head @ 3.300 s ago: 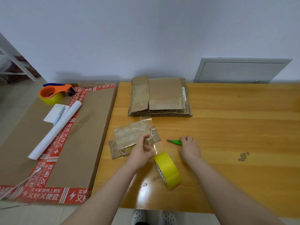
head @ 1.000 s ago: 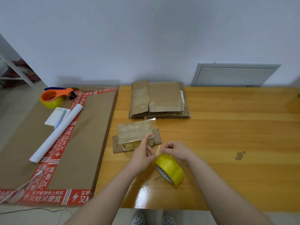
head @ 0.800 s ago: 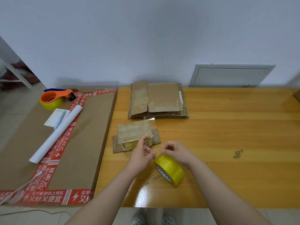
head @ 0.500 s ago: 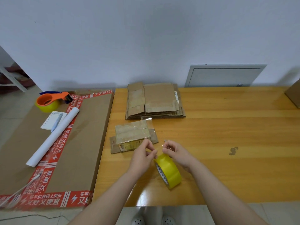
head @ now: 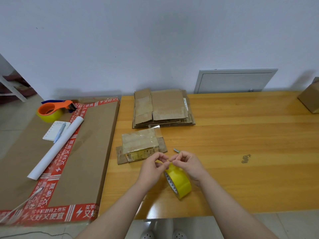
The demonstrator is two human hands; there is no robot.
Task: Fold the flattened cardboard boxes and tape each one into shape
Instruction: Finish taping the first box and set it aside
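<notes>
Right hand [head: 188, 167] now off cutter [head: 176, 150], joins left hand [head: 151, 169] over tape roll [head: 180, 182]; both pinch its loose end, likely peeling strip for box [head: 139, 146].

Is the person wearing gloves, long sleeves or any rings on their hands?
No. The left hand and right hand have no gloves, and no rings show. The left forearm and right forearm are uncovered as far as the picture reaches: no sleeves, watch or bracelet in sight.

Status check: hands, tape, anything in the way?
Left hand and right hand both pinching at top of the tape roll. Taped box lies just beyond; flat stack behind it. Cutter beside right hand, not in the way.
</notes>
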